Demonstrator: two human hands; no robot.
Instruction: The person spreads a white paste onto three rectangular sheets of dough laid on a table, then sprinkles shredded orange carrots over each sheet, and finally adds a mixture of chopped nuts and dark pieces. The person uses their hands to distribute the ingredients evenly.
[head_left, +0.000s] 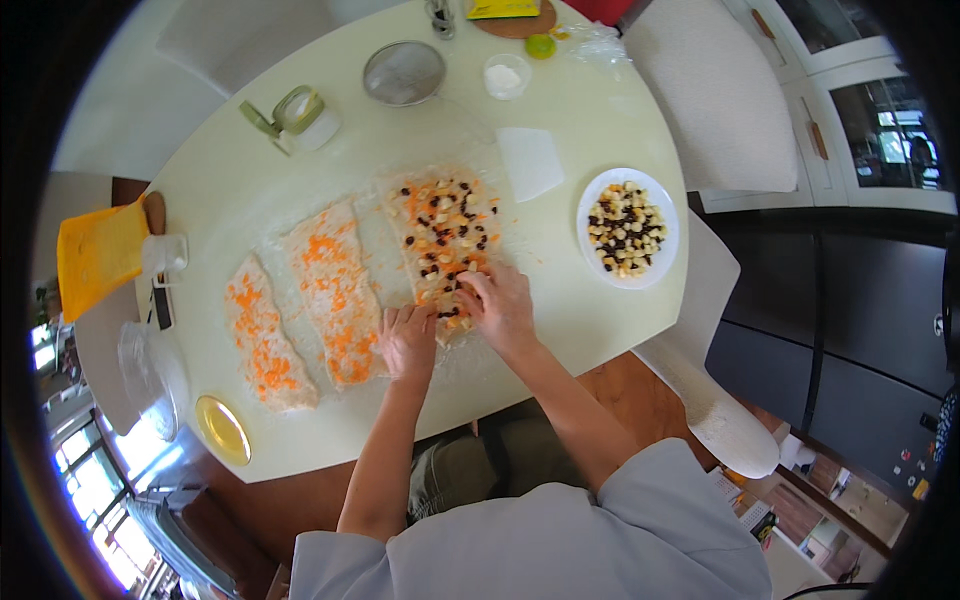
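Three flattened dough strips lie side by side before me. The rightmost strip carries orange shreds, pale cubes and dark raisin-like pieces. Orange shreds alone top the middle strip and the left strip. My left hand rests with its fingertips at the lower left edge of the rightmost strip, partly over the gap to the middle one. Bent fingers of my right hand touch the toppings near the strip's lower end; anything between them is hidden. A white plate to the right holds more cubes and dark pieces.
A white sheet lies beyond the rightmost strip. Farther back are a mesh sieve, a small bowl of white powder, a green-lidded jar and a lime. A gold dish sits near the left front edge.
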